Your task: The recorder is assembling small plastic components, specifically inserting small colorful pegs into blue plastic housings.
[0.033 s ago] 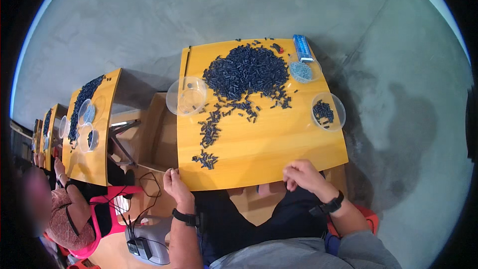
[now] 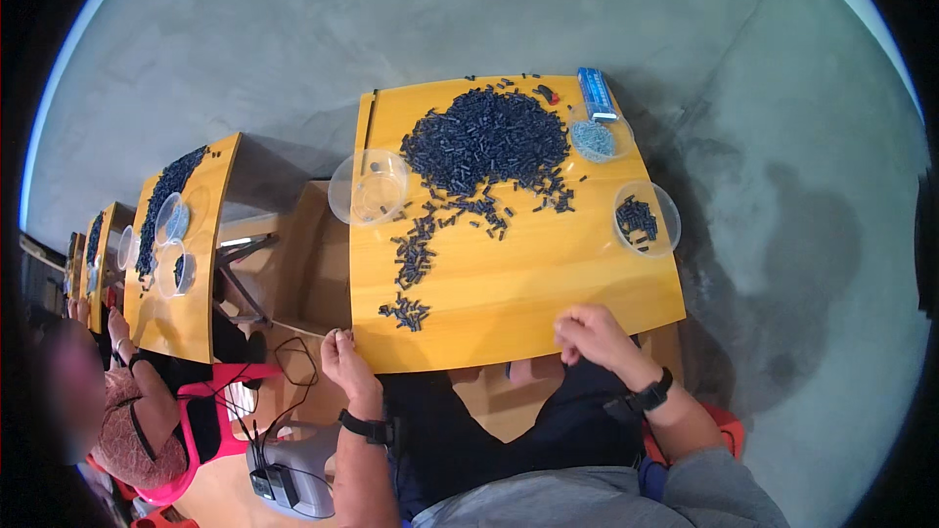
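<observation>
At the near left corner of the yellow tabletop (image 2: 509, 303), my left hand (image 2: 347, 364) is closed, thumb and fingertips pinched together. Whatever it pinches is too small to make out. My right hand (image 2: 595, 338) hovers by the near edge, right of the middle, its fingers curled in. Anything inside them is hidden. Nearest the left hand lies a small cluster of short black cylindrical pieces (image 2: 404, 312). A loose trail of the same pieces (image 2: 414, 252) leads up to a large black heap (image 2: 484, 140) at the back.
A clear round tub (image 2: 342, 198) overhangs the left edge. On the right stand a tub (image 2: 669, 218) of black pieces and one of pale blue bits (image 2: 593, 140), beside a blue box (image 2: 596, 93). A red-and-black tool (image 2: 547, 95) lies behind. Another person (image 2: 142, 420) sits left at a similar table.
My right hand has risen very slightly. The left hand keeps its pinch, and the pieces on the table lie as before.
</observation>
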`<state>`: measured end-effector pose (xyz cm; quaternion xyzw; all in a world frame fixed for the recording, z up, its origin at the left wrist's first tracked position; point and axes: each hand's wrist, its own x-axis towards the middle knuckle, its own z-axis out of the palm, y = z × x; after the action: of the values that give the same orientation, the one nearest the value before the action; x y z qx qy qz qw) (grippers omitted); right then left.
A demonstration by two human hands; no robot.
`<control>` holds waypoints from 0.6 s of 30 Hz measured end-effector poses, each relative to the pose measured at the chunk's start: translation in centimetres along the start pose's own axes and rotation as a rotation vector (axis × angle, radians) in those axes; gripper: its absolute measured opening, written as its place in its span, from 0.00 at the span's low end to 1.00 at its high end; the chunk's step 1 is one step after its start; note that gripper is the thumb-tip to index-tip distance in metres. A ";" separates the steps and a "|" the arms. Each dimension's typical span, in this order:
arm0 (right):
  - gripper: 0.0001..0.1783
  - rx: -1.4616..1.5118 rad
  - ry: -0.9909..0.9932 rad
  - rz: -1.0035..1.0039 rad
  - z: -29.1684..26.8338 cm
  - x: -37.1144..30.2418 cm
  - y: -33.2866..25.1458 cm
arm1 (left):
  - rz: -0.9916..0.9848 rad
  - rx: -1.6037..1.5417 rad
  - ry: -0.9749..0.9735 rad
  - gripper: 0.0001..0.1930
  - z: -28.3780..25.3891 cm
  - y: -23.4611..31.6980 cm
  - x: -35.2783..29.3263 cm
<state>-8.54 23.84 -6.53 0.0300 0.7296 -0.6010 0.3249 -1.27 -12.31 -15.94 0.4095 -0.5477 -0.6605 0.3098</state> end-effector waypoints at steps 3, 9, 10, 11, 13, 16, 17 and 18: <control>0.08 -0.122 0.125 -0.185 -0.4 4.2 -0.3 | 0.117 0.066 -0.003 0.07 0.2 1.8 -0.8; 0.06 -0.691 0.456 -0.642 -2.5 11.8 -1.5 | 0.118 0.017 -0.211 0.06 1.6 6.0 -4.4; 0.06 -0.691 0.451 -0.644 -2.5 12.4 -2.0 | 0.096 0.009 -0.257 0.06 1.9 6.5 -5.3; 0.07 -0.727 0.470 -0.653 -2.6 12.9 -2.5 | 0.089 -0.003 -0.291 0.06 2.0 6.6 -6.0; 0.08 -0.764 0.484 -0.658 -2.8 13.9 -3.3 | 0.075 -0.018 -0.354 0.06 2.4 7.1 -7.3; 0.09 -0.856 0.516 -0.696 -2.6 15.1 -4.2 | 0.079 -0.005 -0.440 0.06 3.3 7.5 -8.3; 0.09 -0.901 0.521 -0.623 -2.6 15.1 -4.6 | 0.087 -0.020 -0.499 0.06 3.7 8.1 -8.7; 0.10 -0.947 0.530 -0.553 -2.6 15.3 -5.0 | 0.099 -0.038 -0.561 0.06 4.0 8.5 -9.1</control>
<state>-23.85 19.52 -9.86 -0.1599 0.9544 -0.2453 -0.0578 -0.85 -4.35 -5.50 0.1777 -0.6189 -0.7422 0.1857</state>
